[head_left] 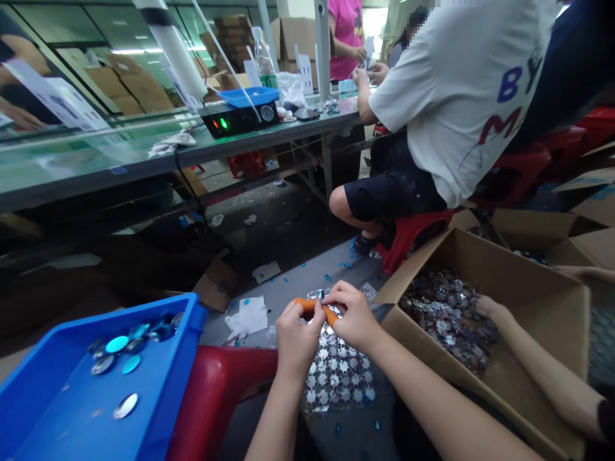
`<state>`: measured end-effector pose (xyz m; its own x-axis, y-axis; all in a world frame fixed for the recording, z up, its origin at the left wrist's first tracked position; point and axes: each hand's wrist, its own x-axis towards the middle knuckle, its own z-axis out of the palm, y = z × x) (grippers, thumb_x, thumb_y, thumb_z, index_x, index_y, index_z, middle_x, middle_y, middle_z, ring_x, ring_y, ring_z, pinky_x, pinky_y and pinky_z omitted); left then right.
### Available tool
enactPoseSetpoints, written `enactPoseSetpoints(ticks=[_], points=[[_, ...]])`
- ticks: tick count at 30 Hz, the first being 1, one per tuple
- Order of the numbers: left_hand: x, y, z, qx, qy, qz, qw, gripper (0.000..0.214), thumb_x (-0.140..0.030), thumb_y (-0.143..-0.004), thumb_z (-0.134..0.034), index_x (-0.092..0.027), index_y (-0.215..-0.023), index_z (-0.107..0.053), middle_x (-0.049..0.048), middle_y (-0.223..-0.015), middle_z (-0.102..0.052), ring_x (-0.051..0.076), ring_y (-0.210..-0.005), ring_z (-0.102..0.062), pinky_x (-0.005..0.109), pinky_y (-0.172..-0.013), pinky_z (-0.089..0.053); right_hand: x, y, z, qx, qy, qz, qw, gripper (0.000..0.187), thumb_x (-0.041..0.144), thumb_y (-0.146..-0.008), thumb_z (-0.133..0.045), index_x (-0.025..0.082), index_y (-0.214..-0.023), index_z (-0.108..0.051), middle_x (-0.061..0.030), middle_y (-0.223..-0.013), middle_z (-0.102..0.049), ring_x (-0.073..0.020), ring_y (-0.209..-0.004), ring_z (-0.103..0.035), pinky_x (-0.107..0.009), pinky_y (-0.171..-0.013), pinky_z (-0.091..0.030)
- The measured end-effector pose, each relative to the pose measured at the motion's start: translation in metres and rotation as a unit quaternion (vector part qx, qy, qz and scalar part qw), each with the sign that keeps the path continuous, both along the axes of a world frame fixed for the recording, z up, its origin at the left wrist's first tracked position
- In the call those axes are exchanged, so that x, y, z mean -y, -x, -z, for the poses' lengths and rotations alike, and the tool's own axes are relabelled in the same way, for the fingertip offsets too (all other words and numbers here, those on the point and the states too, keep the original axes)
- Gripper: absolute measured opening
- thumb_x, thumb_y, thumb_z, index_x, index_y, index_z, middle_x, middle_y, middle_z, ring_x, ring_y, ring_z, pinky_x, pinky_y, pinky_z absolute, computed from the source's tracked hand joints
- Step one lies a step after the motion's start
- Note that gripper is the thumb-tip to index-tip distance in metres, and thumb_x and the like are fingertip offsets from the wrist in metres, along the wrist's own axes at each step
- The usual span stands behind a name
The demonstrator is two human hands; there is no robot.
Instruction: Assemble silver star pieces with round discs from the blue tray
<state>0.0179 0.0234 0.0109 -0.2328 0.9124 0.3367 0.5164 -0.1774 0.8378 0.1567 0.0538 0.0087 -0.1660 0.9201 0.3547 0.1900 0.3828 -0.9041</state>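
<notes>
My left hand (300, 333) and my right hand (353, 317) meet in front of me, fingertips closed on a small shiny round metal piece (321, 295). Orange material shows at the fingers of both hands; whether it is finger covers or part of a tool I cannot tell. Below them lies a clear plastic-covered sheet of silver scalloped discs (339, 374) in rows. Left of my hands, a blue tray (52, 384) contains several round domed pieces (118, 344), some turquoise, some silver.
A red stool (206, 390) stands beneath the tray. At right, another person's hand (490, 310) reaches into a cardboard box (542, 320) of loose silver discs (446, 314). Ahead, a person in a white shirt (451, 96) sits by a long workbench (158, 157). Scraps litter the floor.
</notes>
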Motion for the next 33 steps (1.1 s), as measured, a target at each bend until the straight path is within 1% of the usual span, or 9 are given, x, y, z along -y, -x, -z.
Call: enactPoseSetpoints(ticks=[2,4,9,14,18,22,25,30,33], points=[[0.002,0.000,-0.001,-0.006,0.002,-0.016,1.000,0.018,-0.029,-0.086,-0.066,-0.019,-0.071,-0.069,0.0013,-0.068,-0.062,0.016,-0.065,-0.056,0.027,-0.065,-0.044,0.000,0.001,0.001,0.001,0.005,-0.008,1.000,0.012,0.010,-0.075,-0.067,0.019,-0.080,-0.074,-0.0019,-0.078,-0.056,-0.0100,-0.058,-0.041,-0.024,-0.051,-0.031],[0.002,0.001,-0.003,0.008,0.010,-0.015,1.000,0.018,-0.030,-0.086,-0.066,-0.019,-0.074,-0.071,0.0021,-0.070,-0.064,0.017,-0.067,-0.058,0.027,-0.065,-0.045,-0.001,0.000,0.001,-0.011,0.017,-0.016,1.000,0.011,0.011,-0.075,-0.067,0.019,-0.080,-0.074,-0.0020,-0.079,-0.055,-0.0096,-0.056,-0.039,-0.025,-0.050,-0.030],[-0.002,0.005,-0.005,0.073,0.040,0.030,0.996,0.017,-0.035,-0.086,-0.069,-0.019,-0.084,-0.076,0.0053,-0.082,-0.072,0.019,-0.077,-0.065,0.028,-0.072,-0.050,-0.005,-0.002,-0.003,-0.038,0.046,-0.021,0.998,0.010,0.014,-0.074,-0.067,0.017,-0.080,-0.073,-0.0019,-0.081,-0.055,-0.0068,-0.051,-0.030,-0.025,-0.047,-0.024],[-0.002,0.009,-0.006,0.105,0.062,0.051,0.991,0.019,-0.036,-0.083,-0.073,-0.018,-0.085,-0.078,0.0067,-0.084,-0.073,0.021,-0.079,-0.067,0.029,-0.073,-0.051,-0.004,-0.005,-0.006,-0.035,0.039,-0.030,0.998,0.009,0.014,-0.074,-0.067,0.017,-0.081,-0.073,-0.0018,-0.081,-0.053,-0.0075,-0.053,-0.033,-0.025,-0.048,-0.026],[0.001,0.009,-0.007,0.078,0.071,0.054,0.993,0.017,-0.034,-0.083,-0.071,-0.018,-0.081,-0.077,0.0049,-0.078,-0.072,0.019,-0.073,-0.065,0.028,-0.069,-0.049,-0.003,-0.007,-0.005,-0.024,0.034,-0.048,0.998,0.012,0.012,-0.073,-0.066,0.018,-0.081,-0.073,-0.0022,-0.082,-0.054,-0.0085,-0.055,-0.037,-0.025,-0.049,-0.028],[0.003,0.004,-0.005,0.034,0.042,0.012,0.998,0.013,-0.028,-0.081,-0.070,-0.019,-0.073,-0.073,0.0022,-0.070,-0.068,0.017,-0.066,-0.060,0.027,-0.064,-0.046,-0.003,-0.007,-0.002,-0.006,0.029,-0.057,0.998,0.012,0.012,-0.075,-0.065,0.018,-0.082,-0.074,-0.0028,-0.082,-0.055,-0.0095,-0.057,-0.038,-0.025,-0.049,-0.028],[0.001,0.001,-0.003,0.031,0.041,-0.005,0.999,0.012,-0.027,-0.081,-0.069,-0.018,-0.074,-0.073,0.0023,-0.069,-0.067,0.017,-0.065,-0.059,0.027,-0.064,-0.046,-0.004,-0.008,-0.002,0.000,0.026,-0.057,0.998,0.013,0.011,-0.075,-0.066,0.018,-0.082,-0.074,-0.0031,-0.083,-0.056,-0.0099,-0.058,-0.040,-0.025,-0.050,-0.029],[-0.001,0.002,-0.001,0.074,0.045,0.015,0.996,0.016,-0.033,-0.084,-0.070,-0.018,-0.083,-0.075,0.0053,-0.080,-0.072,0.019,-0.074,-0.065,0.029,-0.070,-0.050,-0.007,-0.010,-0.006,-0.008,0.040,-0.039,0.998,0.011,0.014,-0.075,-0.067,0.018,-0.082,-0.074,-0.0025,-0.082,-0.056,-0.0092,-0.056,-0.038,-0.025,-0.049,-0.030],[-0.001,0.004,-0.003,0.031,0.009,0.033,0.999,0.016,-0.033,-0.088,-0.067,-0.019,-0.087,-0.075,0.0053,-0.083,-0.072,0.019,-0.077,-0.065,0.029,-0.072,-0.050,-0.009,-0.010,-0.005,0.001,0.036,-0.033,0.999,0.012,0.014,-0.075,-0.068,0.019,-0.083,-0.074,-0.0022,-0.082,-0.056,-0.0095,-0.057,-0.039,-0.025,-0.050,-0.032]])
